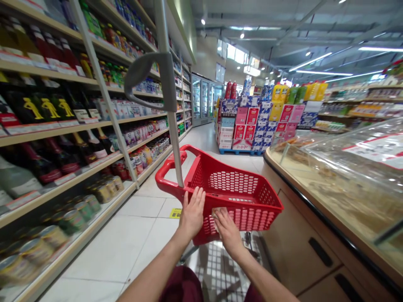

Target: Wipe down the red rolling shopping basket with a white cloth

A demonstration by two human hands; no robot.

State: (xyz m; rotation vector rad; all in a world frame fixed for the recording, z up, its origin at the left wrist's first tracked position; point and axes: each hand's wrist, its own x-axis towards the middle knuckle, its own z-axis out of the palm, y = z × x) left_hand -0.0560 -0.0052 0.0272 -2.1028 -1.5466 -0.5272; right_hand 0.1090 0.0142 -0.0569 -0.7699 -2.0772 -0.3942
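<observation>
A red plastic shopping cart basket (pixel 252 212) with perforated sides stands in front of me, its inside bare where I can see it. My left hand (pixel 192 212) lies flat against the near side wall close to the red handle end, fingers stretched out. Lower on the same wall, my right hand (pixel 227 228) presses a pale, light-brown cloth (pixel 217 216) against the perforated panel; most of the cloth is hidden under the fingers. A grey metal pole (pixel 174 142) with a grey plastic loop (pixel 147 82) rises from the cart's left end.
Shelves of bottles and cans (pixel 72 163) line the left side. At right stands a display counter (pixel 315 201) with clear covers. Stacked drink cartons (pixel 242 126) sit on a blue pallet ahead. A yellow floor sticker (pixel 175 213) shows on the white tiles.
</observation>
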